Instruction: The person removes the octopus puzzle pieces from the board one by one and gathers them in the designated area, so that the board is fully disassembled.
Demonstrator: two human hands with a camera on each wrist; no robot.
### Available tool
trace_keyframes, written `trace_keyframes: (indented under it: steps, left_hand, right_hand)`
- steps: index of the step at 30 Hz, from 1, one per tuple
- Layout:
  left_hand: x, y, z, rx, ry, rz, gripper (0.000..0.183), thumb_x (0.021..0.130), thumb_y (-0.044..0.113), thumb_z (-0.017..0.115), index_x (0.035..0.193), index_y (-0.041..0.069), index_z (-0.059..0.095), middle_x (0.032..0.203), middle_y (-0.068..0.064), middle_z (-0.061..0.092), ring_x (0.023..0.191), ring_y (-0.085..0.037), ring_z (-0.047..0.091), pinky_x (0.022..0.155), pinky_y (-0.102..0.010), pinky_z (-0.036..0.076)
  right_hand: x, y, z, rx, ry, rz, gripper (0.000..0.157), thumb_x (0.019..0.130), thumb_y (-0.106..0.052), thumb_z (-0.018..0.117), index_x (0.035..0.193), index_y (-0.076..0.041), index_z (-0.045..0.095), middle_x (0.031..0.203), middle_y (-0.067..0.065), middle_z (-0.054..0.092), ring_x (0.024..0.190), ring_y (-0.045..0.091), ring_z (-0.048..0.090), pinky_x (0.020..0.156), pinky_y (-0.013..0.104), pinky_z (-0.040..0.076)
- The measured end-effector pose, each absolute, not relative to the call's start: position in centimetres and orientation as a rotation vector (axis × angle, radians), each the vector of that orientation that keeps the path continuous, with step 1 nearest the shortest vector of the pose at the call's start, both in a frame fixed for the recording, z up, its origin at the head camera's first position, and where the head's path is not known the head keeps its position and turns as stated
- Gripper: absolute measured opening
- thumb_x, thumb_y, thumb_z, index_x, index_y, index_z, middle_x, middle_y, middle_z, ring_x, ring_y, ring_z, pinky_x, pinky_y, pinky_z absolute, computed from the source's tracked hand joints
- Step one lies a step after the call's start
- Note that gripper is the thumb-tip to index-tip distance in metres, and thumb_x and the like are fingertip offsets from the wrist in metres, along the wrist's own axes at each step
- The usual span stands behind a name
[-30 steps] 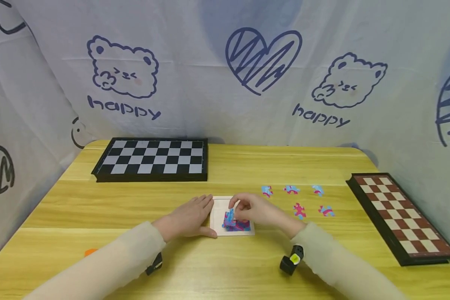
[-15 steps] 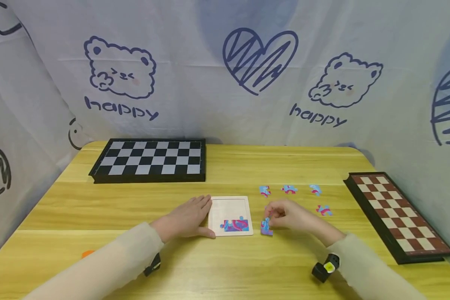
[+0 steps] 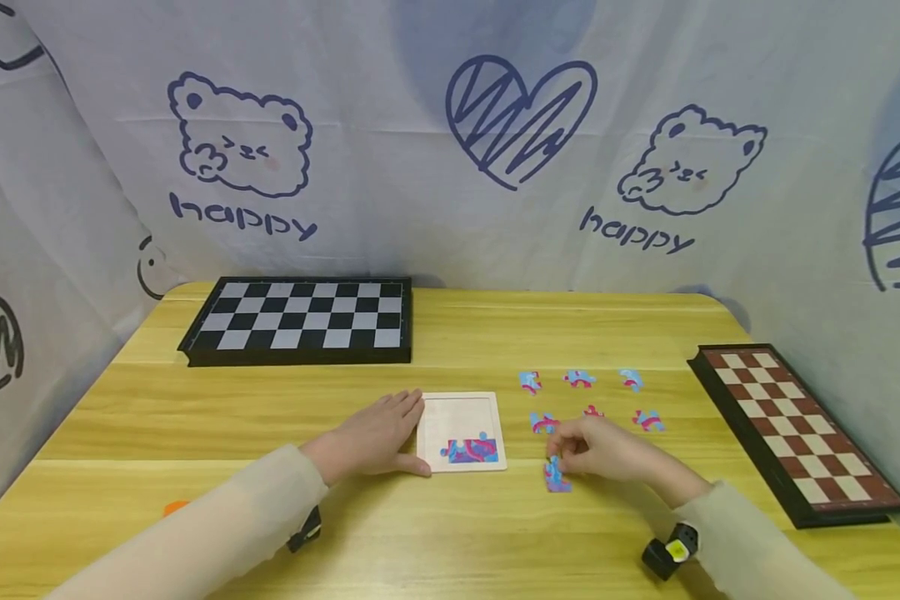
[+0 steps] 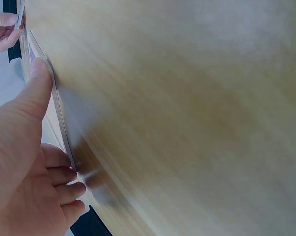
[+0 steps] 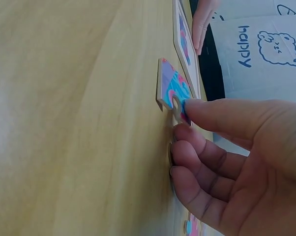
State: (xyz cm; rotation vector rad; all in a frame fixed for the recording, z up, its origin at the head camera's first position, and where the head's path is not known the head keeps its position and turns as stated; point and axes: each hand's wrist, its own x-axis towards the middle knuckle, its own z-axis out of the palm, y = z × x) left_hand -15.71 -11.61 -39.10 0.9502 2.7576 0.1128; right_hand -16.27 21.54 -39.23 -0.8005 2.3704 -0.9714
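My left hand [image 3: 371, 437] lies along the left side of a square white puzzle tray [image 3: 461, 395], fingers extended and thumb at the near corner. In the tray's near right part sit joined pink, blue and purple puzzle pieces [image 3: 472, 451]. To the right of the tray, my right hand [image 3: 603, 448] pinches a puzzle piece [image 3: 553, 478] between thumb and forefinger. In the right wrist view this piece [image 5: 171, 86] tilts close over the table, one straight side pointing away from the hand. The left wrist view shows the left thumb [image 4: 37, 81] at the tray's rim.
Several loose puzzle pieces [image 3: 581, 379] lie in two rows behind and right of the right hand, one partly hidden by it. A black-and-white chessboard [image 3: 300, 317] stands at the back left, a brown-and-cream one [image 3: 783, 425] at the right. An orange object [image 3: 175, 507] shows beside the left sleeve.
My right hand has carried the puzzle piece from over the tray to the table right of it, then farther right and nearer. My left hand has stayed at the tray.
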Motion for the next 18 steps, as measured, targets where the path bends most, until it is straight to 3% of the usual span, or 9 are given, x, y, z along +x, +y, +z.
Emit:
trace_keyframes:
  steps: [18]
  left_hand:
    - [-15.73,-11.67,-39.15,0.957,2.757,0.114,0.093,0.081,0.06,0.055,0.138,-0.01,0.031,0.145,-0.024,0.025,0.132,-0.037,0.024,0.108,-0.043,0.019]
  right_hand:
    - [-16.18,21.54,-39.03,-0.82,2.352,-0.959,0.006,0.086,-0.002,0.062,0.089,-0.007,0.065,0.066,-0.003,0.052,0.056,0.007,0.042,0.051,0.021,0.037]
